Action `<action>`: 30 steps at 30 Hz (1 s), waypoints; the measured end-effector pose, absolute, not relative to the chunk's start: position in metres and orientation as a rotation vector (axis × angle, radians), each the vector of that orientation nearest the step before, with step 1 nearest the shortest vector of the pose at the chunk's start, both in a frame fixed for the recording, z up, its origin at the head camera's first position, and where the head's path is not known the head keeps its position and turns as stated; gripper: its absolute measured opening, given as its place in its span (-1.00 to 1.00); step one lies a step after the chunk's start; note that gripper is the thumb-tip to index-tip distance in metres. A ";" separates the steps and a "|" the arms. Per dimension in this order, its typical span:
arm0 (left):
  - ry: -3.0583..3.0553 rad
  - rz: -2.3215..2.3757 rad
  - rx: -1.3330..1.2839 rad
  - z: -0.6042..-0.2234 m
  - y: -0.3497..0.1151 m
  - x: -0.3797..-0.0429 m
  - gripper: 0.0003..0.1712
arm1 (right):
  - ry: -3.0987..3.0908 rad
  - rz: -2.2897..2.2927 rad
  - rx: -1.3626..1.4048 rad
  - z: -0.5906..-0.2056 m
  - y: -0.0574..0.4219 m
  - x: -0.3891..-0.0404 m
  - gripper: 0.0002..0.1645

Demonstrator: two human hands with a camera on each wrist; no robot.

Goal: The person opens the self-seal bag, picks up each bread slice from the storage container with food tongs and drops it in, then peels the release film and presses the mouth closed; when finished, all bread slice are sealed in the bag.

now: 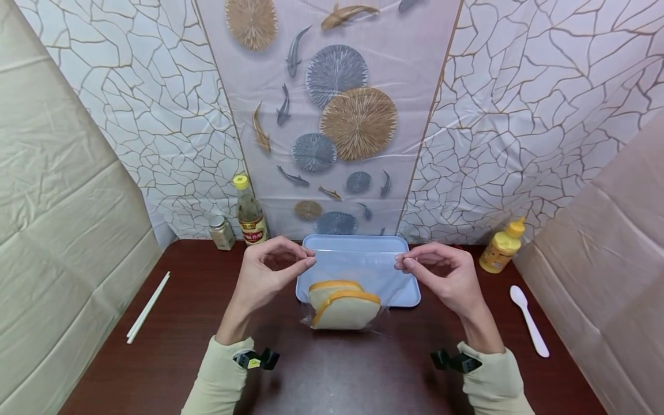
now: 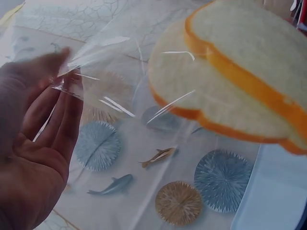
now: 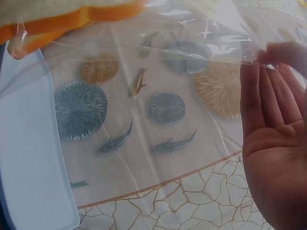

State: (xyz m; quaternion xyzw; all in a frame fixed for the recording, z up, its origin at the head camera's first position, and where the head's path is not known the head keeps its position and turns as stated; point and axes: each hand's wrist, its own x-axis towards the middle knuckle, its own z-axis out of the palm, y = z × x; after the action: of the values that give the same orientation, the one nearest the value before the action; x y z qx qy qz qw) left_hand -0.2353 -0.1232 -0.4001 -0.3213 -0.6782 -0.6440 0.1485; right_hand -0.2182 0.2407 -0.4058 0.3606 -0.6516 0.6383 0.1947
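Two slices of bread [image 1: 346,311] with orange crusts lie overlapped in the bottom of a clear plastic bag [image 1: 358,265]. My left hand [image 1: 267,271] pinches the bag's upper left corner between thumb and forefinger. At the upper right corner, my right hand [image 1: 443,274] pinches it the same way. The bag's top edge is stretched straight between them, in front of a light blue tray [image 1: 410,294]. In the left wrist view the bread slices [image 2: 230,76] show through the film, beside the left hand [image 2: 38,134].
Back left stand a sauce bottle [image 1: 251,213] with a yellow cap and a small seasoning jar [image 1: 222,233]. White chopsticks [image 1: 148,308] lie at the left. Toward the right are a yellow squeeze bottle [image 1: 502,248] and a white spoon [image 1: 529,321]. A patterned curtain [image 1: 337,190] hangs behind.
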 end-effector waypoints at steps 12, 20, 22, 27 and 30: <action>-1.943 -1.837 -0.860 -0.406 -0.124 -0.239 -0.83 | -1.985 1.718 0.813 -0.407 0.236 -0.216 -0.75; -1.940 -1.850 -0.850 -0.408 -0.126 -0.239 -0.74 | -2.058 1.681 0.748 -0.406 0.237 -0.216 -0.28; -1.949 -1.845 -0.850 -0.407 -0.129 -0.238 -0.71 | -2.070 1.671 0.741 -0.406 0.235 -0.216 -0.24; -1.965 -1.834 -0.824 -0.405 -0.139 -0.235 -0.72 | -2.024 1.709 0.714 -0.410 0.221 -0.219 -0.58; -1.966 -1.852 -0.794 -0.404 -0.150 -0.235 -0.74 | -1.994 1.721 0.685 -0.410 0.205 -0.223 -0.72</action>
State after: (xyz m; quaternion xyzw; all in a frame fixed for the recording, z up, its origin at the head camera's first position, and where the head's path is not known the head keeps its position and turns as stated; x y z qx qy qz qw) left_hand -0.2349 -0.1505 -0.4037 -0.2781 -0.6892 -0.6491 0.1624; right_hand -0.2228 0.2052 -0.4105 0.2462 -0.7165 0.6185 0.2083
